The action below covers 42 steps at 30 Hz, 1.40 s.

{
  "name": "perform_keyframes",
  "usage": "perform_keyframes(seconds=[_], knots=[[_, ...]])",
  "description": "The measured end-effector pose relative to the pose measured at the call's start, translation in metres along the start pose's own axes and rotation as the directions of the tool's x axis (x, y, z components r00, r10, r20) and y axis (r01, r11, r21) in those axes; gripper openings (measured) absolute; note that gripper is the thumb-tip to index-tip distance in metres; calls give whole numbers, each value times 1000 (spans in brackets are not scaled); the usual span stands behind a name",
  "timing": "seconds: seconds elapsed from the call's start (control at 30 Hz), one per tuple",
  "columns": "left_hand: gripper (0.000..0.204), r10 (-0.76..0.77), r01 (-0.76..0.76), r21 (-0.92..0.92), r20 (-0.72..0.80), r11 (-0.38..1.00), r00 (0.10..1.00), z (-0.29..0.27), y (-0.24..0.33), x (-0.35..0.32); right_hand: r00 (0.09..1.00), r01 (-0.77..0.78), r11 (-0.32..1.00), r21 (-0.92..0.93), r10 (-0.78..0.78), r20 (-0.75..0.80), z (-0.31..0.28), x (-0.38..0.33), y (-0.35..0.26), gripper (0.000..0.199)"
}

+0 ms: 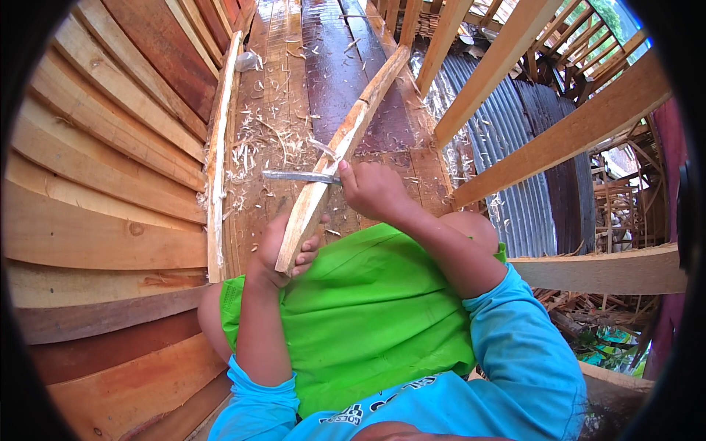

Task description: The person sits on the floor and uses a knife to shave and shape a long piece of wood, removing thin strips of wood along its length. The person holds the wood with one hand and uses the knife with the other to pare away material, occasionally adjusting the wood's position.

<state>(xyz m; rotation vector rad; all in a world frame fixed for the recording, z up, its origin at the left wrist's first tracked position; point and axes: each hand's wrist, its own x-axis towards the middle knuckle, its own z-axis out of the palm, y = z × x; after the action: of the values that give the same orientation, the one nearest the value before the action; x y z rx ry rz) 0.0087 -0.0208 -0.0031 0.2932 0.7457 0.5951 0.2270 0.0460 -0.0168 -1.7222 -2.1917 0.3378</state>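
The left hand (283, 253) grips the near end of a long stick (342, 143), fingers curled tight around it, just left of the frame's centre and above the green shorts (360, 309). The stick runs from there up and to the right, and its far end rests on the plank floor (331, 66) near the top middle. The right hand (371, 187) closes around the handle of a knife (298, 176), fingers pressed together in a fist; the blade lies across the stick and points to the left of the frame.

I judge the main danger is a slip. The blade is not far above the left hand, so if it jumps out of the wood or the stick turns in the grip, the edge may reach the fingers or the bare knee below. The floor looks wet and shiny at the top, so the far end of the stick may also slide.

The count: one knife, one stick in hand, one more thin pale strip (217, 154) leaning by the plank wall (95, 184) at the left, two hands. The shavings (254, 147) on the floor are too many to count.
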Motion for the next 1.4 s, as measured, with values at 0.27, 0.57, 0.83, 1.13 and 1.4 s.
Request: perform_keyframes(seconds=[0.27, 0.57, 0.83, 1.13, 1.4], knots=[[53, -48, 63, -150, 102, 987, 994, -9, -3, 2, 976, -61, 998, -14, 57, -209, 6, 2, -9, 48], [49, -28, 28, -20, 18, 999, 999, -4, -9, 5, 968, -41, 999, -14, 37, -248, 3, 12, 4, 47], [52, -21, 21, -13, -4, 1000, 1000, -3, -14, 7, 964, -35, 999, -41, 23, -264, 17, 10, 16, 45], [51, -10, 12, 56, -36, 998, 999, 8, -13, 7, 867, -335, 942, -33, 294, -402, -5, 56, 53, 55], [48, -1, 3, 54, -35, 999, 999, 9, -9, 5, 989, -142, 788, 599, 92, 113, -14, 31, 51, 44]])
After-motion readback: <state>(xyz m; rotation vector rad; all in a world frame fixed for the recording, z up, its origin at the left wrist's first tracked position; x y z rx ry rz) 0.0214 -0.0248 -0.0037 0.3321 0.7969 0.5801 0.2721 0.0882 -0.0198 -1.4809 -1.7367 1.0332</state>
